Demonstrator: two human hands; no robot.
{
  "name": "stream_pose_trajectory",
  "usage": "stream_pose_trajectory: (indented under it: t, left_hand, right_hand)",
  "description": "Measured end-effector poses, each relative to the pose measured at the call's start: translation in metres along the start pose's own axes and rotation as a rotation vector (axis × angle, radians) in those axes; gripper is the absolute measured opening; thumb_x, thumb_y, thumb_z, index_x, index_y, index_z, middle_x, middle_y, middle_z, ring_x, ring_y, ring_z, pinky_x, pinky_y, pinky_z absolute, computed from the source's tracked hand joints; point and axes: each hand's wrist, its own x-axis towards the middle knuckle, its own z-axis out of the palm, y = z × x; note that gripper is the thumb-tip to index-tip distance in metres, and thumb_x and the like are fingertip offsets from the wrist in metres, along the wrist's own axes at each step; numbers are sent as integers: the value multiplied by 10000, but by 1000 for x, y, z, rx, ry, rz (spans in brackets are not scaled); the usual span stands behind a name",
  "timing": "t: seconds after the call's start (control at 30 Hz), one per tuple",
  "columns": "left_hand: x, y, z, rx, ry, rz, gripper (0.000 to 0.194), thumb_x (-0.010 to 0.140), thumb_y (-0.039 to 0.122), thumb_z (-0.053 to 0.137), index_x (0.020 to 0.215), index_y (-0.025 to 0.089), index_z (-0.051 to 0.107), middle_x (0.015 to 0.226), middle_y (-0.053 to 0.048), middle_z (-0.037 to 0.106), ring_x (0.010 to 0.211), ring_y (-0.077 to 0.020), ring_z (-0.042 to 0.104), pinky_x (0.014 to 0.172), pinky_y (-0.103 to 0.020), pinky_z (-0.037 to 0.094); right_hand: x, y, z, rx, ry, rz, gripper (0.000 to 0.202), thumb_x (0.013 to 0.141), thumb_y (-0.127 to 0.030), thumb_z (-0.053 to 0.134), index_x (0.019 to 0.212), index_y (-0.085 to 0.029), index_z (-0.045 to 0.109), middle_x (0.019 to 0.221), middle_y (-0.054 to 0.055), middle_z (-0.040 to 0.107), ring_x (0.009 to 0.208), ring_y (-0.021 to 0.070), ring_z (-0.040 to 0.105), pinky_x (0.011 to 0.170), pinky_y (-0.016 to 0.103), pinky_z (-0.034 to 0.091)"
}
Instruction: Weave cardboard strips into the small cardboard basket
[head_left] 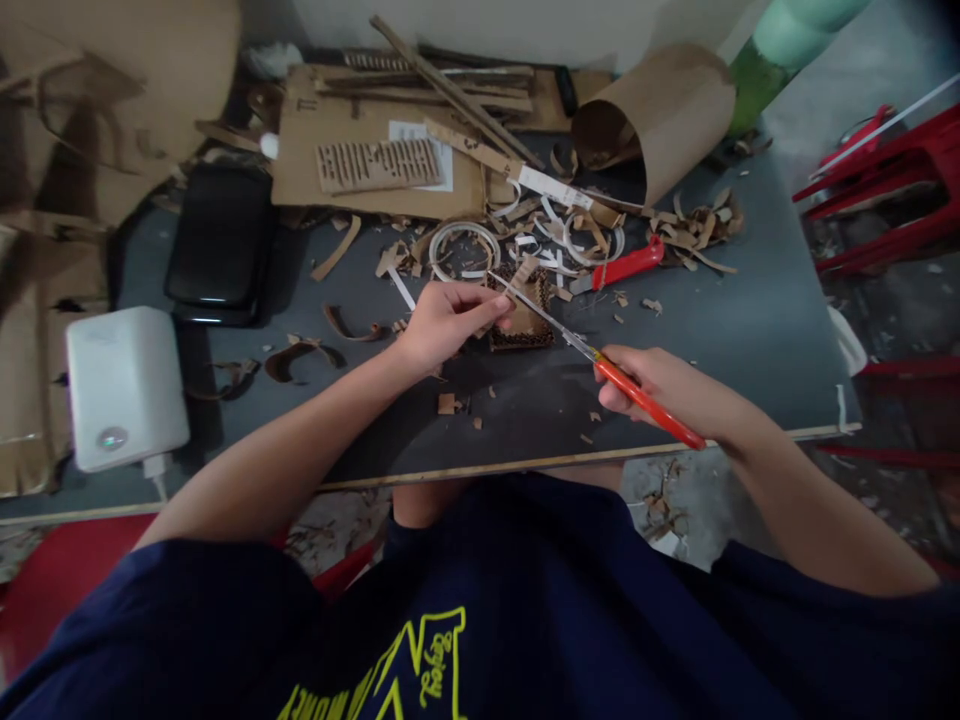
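My left hand (456, 325) pinches a small strip of cardboard (525, 272) between thumb and fingers. My right hand (660, 385) is closed around the orange handle of a pair of scissors (637, 395). Their long metal blades reach up and left to the strip, close to my left fingertips. Whether the blades are parted is too small to tell. Beneath them on the table sits a small corrugated cardboard box (523, 342), partly covered by my left hand and the blades. A red utility knife (630, 265) lies just beyond, to the right.
Cardboard scraps and paper rings (465, 228) litter the dark table (765, 330). Farther back lie a cardboard sheet (360, 200) and a cardboard tube (686, 120). A black case (220, 240) and white device (127, 385) with a cable stand left. Red stools (892, 210) are at right.
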Motion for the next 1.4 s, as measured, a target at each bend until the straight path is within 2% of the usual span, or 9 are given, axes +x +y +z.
stream_pose_trajectory:
  t: [0.13, 0.37, 0.63, 0.77, 0.9, 1.07, 1.13, 1.27, 1.4]
  left_hand:
    - [-3, 6, 0, 46, -71, 9, 385, 780, 563, 766, 818, 182, 804, 717, -49, 760, 655, -131, 664, 635, -238, 515]
    - [-1, 1, 0, 52, -44, 54, 433, 779, 619, 752, 831, 194, 814, 750, -59, 776, 674, -144, 682, 655, -253, 540]
    - [-1, 1, -3, 47, -107, 54, 395, 809, 575, 734, 840, 190, 816, 789, -63, 783, 711, -143, 700, 708, -238, 547]
    - [5, -7, -10, 218, -20, 140, 342, 867, 483, 660, 878, 175, 809, 805, -58, 777, 690, -139, 672, 676, -242, 513]
    - [13, -17, -21, 437, 174, 282, 273, 871, 388, 623, 937, 166, 768, 811, -44, 742, 663, -124, 593, 632, -247, 459]
    - [14, -22, -32, 542, 407, 532, 108, 851, 296, 619, 839, 197, 659, 742, -6, 657, 621, -121, 510, 596, -270, 435]
    - [13, -20, -33, 570, 440, 680, 69, 865, 266, 599, 835, 213, 628, 730, 0, 632, 627, -127, 518, 610, -280, 455]
    - [12, -12, -32, 674, 277, 1043, 36, 828, 173, 603, 834, 208, 606, 604, 28, 575, 592, -124, 537, 586, -256, 475]
    - [10, -10, -29, 909, 50, 1238, 30, 848, 231, 654, 857, 202, 655, 516, 52, 568, 496, -113, 540, 476, -231, 424]
  right_hand:
    - [2, -1, 0, 21, -10, -40, 557, 765, -779, 597, 781, -233, 490, 687, 9, 589, 573, 143, 526, 514, 271, 366]
    - [0, 1, -2, 47, -23, -54, 667, 725, -893, 510, 758, -227, 487, 664, -4, 548, 556, 128, 500, 508, 282, 417]
    - [3, 0, -3, 144, -47, 12, 600, 709, -813, 635, 742, -228, 501, 560, -40, 515, 476, 109, 463, 484, 285, 412]
    - [13, 4, -13, -97, 97, 8, 535, 764, -771, 596, 795, -238, 574, 677, 20, 637, 590, 178, 582, 543, 316, 407]
    - [34, 9, -36, -464, 246, -52, 515, 672, -728, 689, 831, -255, 562, 759, 56, 670, 696, 256, 625, 572, 342, 380]
    - [66, 20, -55, -456, 179, -230, 444, 693, -660, 664, 806, -254, 523, 816, 50, 690, 750, 245, 642, 643, 351, 420]
    - [74, 24, -55, -494, 181, -264, 457, 693, -675, 645, 837, -253, 546, 777, 45, 680, 733, 248, 635, 648, 358, 416]
    - [86, 27, -53, -604, 234, -304, 601, 658, -729, 634, 1007, -240, 623, 800, 58, 691, 762, 274, 653, 672, 364, 414]
    - [93, 29, -57, -591, 259, -314, 641, 652, -723, 640, 1075, -242, 638, 806, 55, 703, 761, 271, 665, 663, 349, 412]
